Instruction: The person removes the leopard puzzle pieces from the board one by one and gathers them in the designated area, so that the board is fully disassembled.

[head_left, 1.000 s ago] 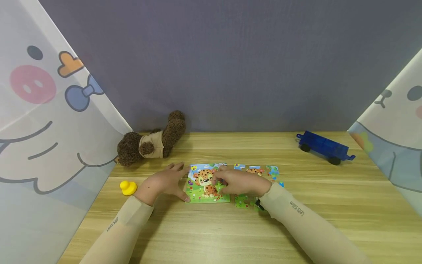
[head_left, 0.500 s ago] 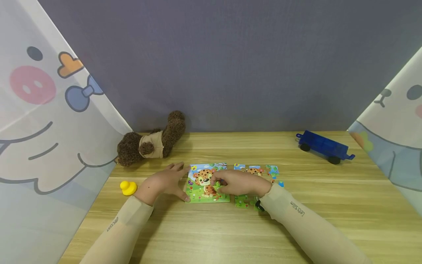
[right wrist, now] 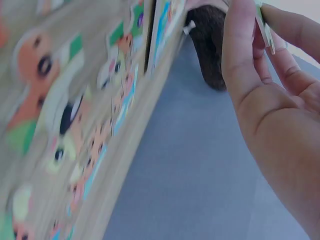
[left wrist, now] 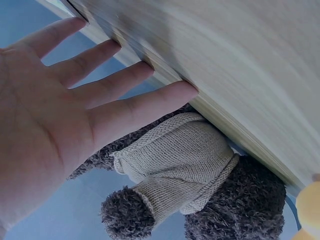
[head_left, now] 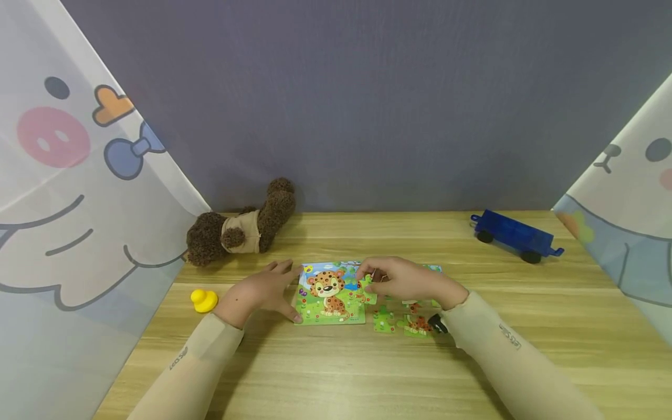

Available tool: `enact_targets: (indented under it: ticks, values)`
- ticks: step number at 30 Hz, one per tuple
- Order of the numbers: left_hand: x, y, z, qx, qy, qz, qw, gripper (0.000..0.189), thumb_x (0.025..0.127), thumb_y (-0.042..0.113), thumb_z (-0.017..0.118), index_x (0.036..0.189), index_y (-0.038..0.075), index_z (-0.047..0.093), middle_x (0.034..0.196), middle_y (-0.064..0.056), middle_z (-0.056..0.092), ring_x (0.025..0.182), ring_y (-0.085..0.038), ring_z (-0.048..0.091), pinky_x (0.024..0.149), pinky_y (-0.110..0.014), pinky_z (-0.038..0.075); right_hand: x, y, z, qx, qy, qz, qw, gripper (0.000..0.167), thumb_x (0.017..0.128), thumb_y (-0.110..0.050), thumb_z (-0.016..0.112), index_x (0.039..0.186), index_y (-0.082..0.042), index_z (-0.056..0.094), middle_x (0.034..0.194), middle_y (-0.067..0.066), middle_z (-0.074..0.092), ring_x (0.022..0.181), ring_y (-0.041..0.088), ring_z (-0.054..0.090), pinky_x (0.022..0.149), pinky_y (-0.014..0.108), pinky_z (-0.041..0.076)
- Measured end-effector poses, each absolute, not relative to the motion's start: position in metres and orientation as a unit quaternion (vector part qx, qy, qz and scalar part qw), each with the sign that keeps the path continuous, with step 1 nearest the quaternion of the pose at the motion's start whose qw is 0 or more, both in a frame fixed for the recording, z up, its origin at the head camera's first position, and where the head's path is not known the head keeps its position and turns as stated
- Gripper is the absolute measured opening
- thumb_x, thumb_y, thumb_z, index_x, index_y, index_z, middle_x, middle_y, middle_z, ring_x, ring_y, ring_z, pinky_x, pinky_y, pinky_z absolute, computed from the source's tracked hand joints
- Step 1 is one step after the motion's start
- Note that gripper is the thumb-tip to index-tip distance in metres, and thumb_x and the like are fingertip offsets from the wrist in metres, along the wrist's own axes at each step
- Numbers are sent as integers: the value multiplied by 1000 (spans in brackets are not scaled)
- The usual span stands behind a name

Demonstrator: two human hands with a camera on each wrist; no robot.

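Observation:
A square leopard-picture puzzle board (head_left: 320,309) lies on the table in the head view. My left hand (head_left: 265,291) rests along its left edge, thumb at the lower left corner; the left wrist view shows straight, spread fingers (left wrist: 135,107). My right hand (head_left: 406,280) pinches a green puzzle piece (head_left: 369,291) between thumb and fingers over the board's right edge. In the right wrist view only a thin edge of this puzzle piece (right wrist: 265,30) shows. Loose puzzle pieces (head_left: 384,321) lie to the board's right, several partly hidden under my right hand.
A brown plush toy (head_left: 244,230) in a beige knit top lies at the back left. A yellow toy duck (head_left: 204,300) stands left of my left wrist. At the back right is a blue toy trailer (head_left: 514,233). A grey wall (head_left: 378,105) closes off the table's back.
My right hand has lifted off the board and moved right, with a puzzle piece now visible in its pinch. More loose pieces show below it. My left hand has stayed in place.

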State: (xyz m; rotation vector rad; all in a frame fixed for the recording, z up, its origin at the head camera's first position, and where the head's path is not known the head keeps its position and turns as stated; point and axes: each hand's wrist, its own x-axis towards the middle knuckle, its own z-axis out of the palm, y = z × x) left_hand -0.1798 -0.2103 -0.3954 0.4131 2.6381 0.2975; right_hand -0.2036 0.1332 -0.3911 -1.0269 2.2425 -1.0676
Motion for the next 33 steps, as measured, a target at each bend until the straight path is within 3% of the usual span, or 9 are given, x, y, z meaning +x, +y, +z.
enact_targets:
  ticks: [9,13,17,23,33]
  values:
    - [-179,-210,-394,149,957,105,226,127,73,59,94,172,18,27,179,-23,16,162,-59,16,120,-84,29,-202,181,-386,-345,816,-400,233,29,109,-13,60,138,-8,63,109,11,70,83,37,72,67,40,62]
    - [-179,-209,-393,149,956,107,227,127,73,58,95,172,18,27,180,-22,16,162,-60,15,120,-85,29,-199,204,-387,-343,817,-396,241,27,110,-10,58,136,-5,63,110,13,68,83,34,73,66,38,63]
    - [-179,-208,-392,149,957,105,227,126,72,57,95,171,17,28,179,-22,16,162,-60,16,121,-83,30,-195,225,-389,-341,815,-390,259,24,109,-7,58,131,-4,64,112,15,67,83,29,75,74,39,66]
    - [-178,-208,-392,153,957,104,223,125,73,57,95,171,16,29,179,-23,18,161,-59,18,122,-81,32,-191,245,-394,-326,806,-390,303,21,108,-2,54,126,-5,64,111,16,61,78,19,67,75,40,68]
    - [-178,-208,-393,152,957,106,225,126,73,57,95,171,16,28,179,-23,17,161,-60,17,121,-82,31,-184,259,-400,-297,792,-376,379,12,103,-7,65,115,-6,65,103,12,60,73,11,58,70,37,66]
